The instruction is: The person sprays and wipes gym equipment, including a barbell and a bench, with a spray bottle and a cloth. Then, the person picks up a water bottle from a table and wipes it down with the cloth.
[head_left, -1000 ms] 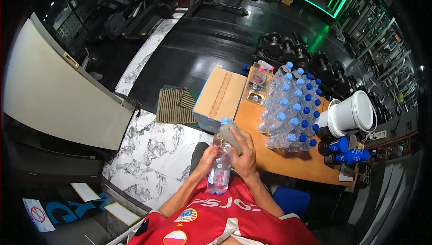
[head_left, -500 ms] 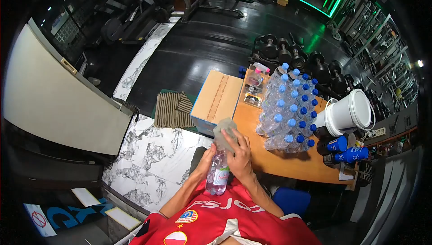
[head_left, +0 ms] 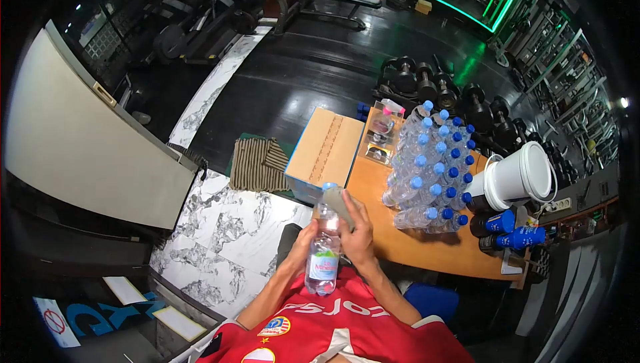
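Observation:
A clear plastic bottle [head_left: 323, 263] with a light blue cap and a pink and green label stands upright in front of my chest. My left hand [head_left: 304, 246] is wrapped round its left side. In my right hand [head_left: 358, 235] is a grey cloth [head_left: 339, 204], pressed against the bottle's upper right side near the neck. Several similar bottles [head_left: 427, 170] with light and dark blue caps stand in rows on the wooden table [head_left: 400, 243] to the right.
A cardboard box [head_left: 325, 148] sits ahead, beside a clear organiser [head_left: 381, 138]. White buckets [head_left: 527, 171] and blue-black containers [head_left: 520, 238] are at the right. Behind are dumbbells [head_left: 427, 82]; a striped mat [head_left: 257, 164] lies on the floor.
The cloth has moved from over the bottle's top to its upper right side, showing the cap again. The bottle has turned, so its label faces me more.

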Demonstrator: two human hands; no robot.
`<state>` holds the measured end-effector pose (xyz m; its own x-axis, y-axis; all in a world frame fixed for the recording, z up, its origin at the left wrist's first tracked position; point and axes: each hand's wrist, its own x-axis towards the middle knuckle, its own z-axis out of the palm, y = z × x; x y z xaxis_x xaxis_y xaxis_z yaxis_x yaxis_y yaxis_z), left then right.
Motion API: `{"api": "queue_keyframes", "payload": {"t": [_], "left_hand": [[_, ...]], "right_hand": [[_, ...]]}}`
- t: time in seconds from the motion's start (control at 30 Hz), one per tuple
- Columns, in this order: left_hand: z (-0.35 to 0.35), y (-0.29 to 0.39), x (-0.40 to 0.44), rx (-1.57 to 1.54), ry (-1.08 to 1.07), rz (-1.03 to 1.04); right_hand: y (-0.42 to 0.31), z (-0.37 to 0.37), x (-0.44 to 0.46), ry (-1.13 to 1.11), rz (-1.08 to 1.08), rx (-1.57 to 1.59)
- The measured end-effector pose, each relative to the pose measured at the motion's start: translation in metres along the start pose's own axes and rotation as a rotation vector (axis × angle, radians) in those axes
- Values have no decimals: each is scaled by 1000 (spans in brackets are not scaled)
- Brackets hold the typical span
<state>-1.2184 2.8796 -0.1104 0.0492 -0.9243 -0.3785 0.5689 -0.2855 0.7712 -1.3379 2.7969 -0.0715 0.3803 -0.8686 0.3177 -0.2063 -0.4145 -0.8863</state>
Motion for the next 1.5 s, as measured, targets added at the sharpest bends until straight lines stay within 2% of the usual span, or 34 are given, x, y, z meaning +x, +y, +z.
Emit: {"api": "queue_keyframes", "payload": {"t": [0.07,0.13,0.17,0.2,0.27,0.33,0.4,0.47,0.5,0.57,0.6,0.67,0.73,0.8,0.83,0.87,0.9,1.0,1.07,1.13,1.23,1.27,1.33,1.37,1.4,1.47,1.5], "left_hand": [[-3,6,-4,-255,72,-134],[-8,10,-5,-310,109,-120],[-8,16,-6,-331,142,-136],[-8,20,-7,-353,177,-150],[-18,14,-10,-355,153,-133],[-29,3,-12,-266,8,-234],[-16,-2,-12,-245,-1,-125],[-9,-7,-5,-74,59,-16],[-5,-9,-6,-203,69,-61],[-10,-14,-2,-274,70,-81],[-13,-15,-1,-344,72,-108],[-13,-12,0,-363,73,-81],[-18,-12,-6,-284,90,-140],[-28,-25,-1,-299,80,-170],[-28,-26,-1,-232,58,-169],[-27,-26,0,-165,35,-167],[-26,-29,2,-119,3,-76],[-12,-26,3,-56,49,-5],[-16,-27,4,-125,71,-21],[-30,-30,7,-146,79,-65],[-18,-8,-10,-294,113,-76],[-17,-1,-14,-344,97,-98],[-27,-13,-10,-317,119,-82],[-37,-22,-4,-148,113,-18],[-45,-30,-1,19,104,44],[-35,-29,-2,116,98,115],[-38,-36,1,103,140,111]], "right_hand": [[0,1,-11,-84,-43,-91],[0,2,-29,-245,-120,-267],[-1,1,-34,-283,-137,-188],[0,-1,-34,-285,-139,-187],[6,-9,-32,-286,-75,91],[14,-11,-23,-234,-130,44],[7,-8,-9,18,-34,43],[1,-1,-7,-55,-1,-73],[5,6,-13,-71,4,-112],[10,8,-26,-134,-8,-244],[10,5,-33,-134,-10,-248],[6,-4,-40,-275,-13,-151],[8,-18,-36,-306,24,-56],[15,-30,-28,-280,21,22],[15,-30,-22,-168,-11,-2],[13,-27,-18,-164,-12,-3],[10,-19,-14,-96,34,0],[1,-1,-16,38,125,10],[0,5,-31,-43,-48,-295],[0,4,-38,-72,-39,-257],[-4,-12,-39,-367,13,15],[-1,-15,-34,-363,13,17],[7,-17,-24,-238,-79,28],[11,-13,-18,-146,-66,-45],[10,-7,-14,-148,-66,-43],[-1,12,-5,79,-53,-82],[-3,19,-10,-71,-48,-166]]}}
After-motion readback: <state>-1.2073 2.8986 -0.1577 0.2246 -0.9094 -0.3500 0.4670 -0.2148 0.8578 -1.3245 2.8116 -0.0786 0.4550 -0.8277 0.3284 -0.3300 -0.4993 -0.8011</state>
